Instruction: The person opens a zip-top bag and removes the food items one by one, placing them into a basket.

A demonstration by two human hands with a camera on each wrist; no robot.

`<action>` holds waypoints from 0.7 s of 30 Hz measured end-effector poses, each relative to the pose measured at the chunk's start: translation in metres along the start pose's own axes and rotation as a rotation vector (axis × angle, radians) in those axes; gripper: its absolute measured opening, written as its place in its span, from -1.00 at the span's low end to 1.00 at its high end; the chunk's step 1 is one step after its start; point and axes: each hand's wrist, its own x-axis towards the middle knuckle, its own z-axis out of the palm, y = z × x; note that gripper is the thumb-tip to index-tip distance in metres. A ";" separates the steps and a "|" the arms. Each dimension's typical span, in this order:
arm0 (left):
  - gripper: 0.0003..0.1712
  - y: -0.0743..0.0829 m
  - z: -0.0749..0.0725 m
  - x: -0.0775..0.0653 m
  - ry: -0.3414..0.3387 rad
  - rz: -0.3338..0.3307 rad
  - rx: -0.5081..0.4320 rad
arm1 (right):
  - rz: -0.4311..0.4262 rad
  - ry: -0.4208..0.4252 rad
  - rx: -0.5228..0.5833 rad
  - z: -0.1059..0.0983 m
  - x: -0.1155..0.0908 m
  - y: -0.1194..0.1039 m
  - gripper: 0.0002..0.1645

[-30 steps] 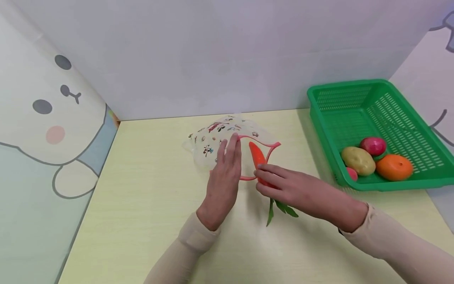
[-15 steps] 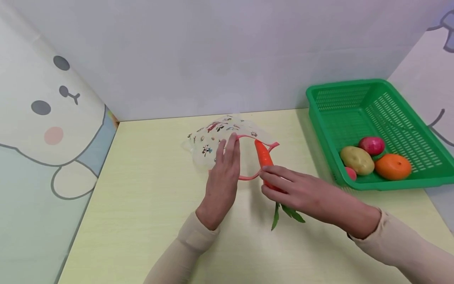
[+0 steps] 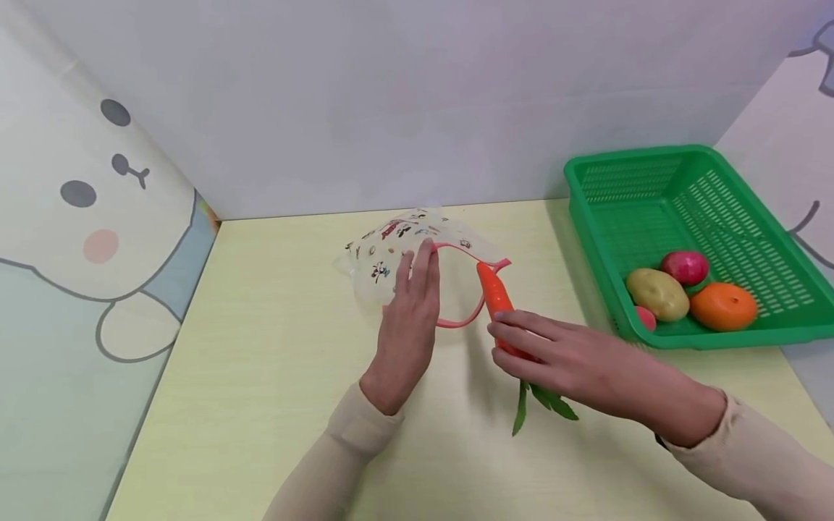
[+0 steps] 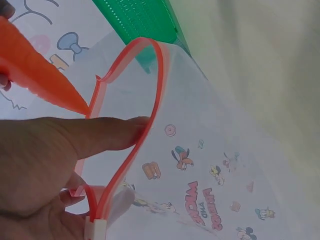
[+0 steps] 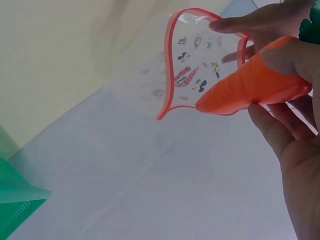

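A clear zip bag [image 3: 374,278] with cartoon prints lies near the back of the table, its red-edged mouth spread apart. My left hand [image 3: 408,325] is at that mouth; in the left wrist view its straight thumb [image 4: 107,136] presses one red edge from inside, and its other fingers are partly hidden by the bag. My right hand [image 3: 567,354] grips an orange carrot [image 3: 496,293] with green leaves [image 3: 550,401] hanging below. The carrot's tip points at the bag's mouth and overlaps its edge in view; whether they touch I cannot tell.
A green basket [image 3: 596,264] stands on the right, holding a potato [image 3: 658,294], an orange fruit [image 3: 725,307], a dark pink item [image 3: 685,268] and a partly hidden pink one [image 3: 646,318]. Behind the pale table [image 3: 260,376] rises a white wall [image 3: 391,108].
My right hand has moved right and nearer to me with the carrot, drawing its tip from within the bag's mouth outline to the right edge. My left hand stays almost still.
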 end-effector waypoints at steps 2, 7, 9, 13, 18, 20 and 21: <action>0.02 -0.001 0.001 0.001 0.007 0.000 -0.001 | -0.005 0.007 -0.020 -0.002 -0.002 0.000 -0.31; -0.02 -0.002 0.002 0.003 0.022 0.004 0.021 | -0.007 0.030 -0.033 -0.004 -0.008 0.000 -0.34; -0.03 -0.002 0.002 0.003 0.028 0.007 0.030 | -0.001 0.043 -0.026 -0.005 -0.011 0.001 -0.37; -0.05 -0.002 0.003 0.002 0.041 0.016 0.036 | 0.023 0.064 -0.007 -0.005 -0.017 0.006 -0.40; -0.05 -0.003 0.004 0.001 0.055 0.020 0.031 | 0.070 0.069 0.003 -0.006 -0.026 0.016 -0.38; -0.04 -0.003 0.004 0.001 0.054 0.019 0.027 | 0.088 0.070 0.007 -0.007 -0.030 0.021 -0.36; -0.03 -0.003 0.004 0.001 0.053 0.018 0.026 | 0.094 0.071 0.009 -0.007 -0.032 0.023 -0.36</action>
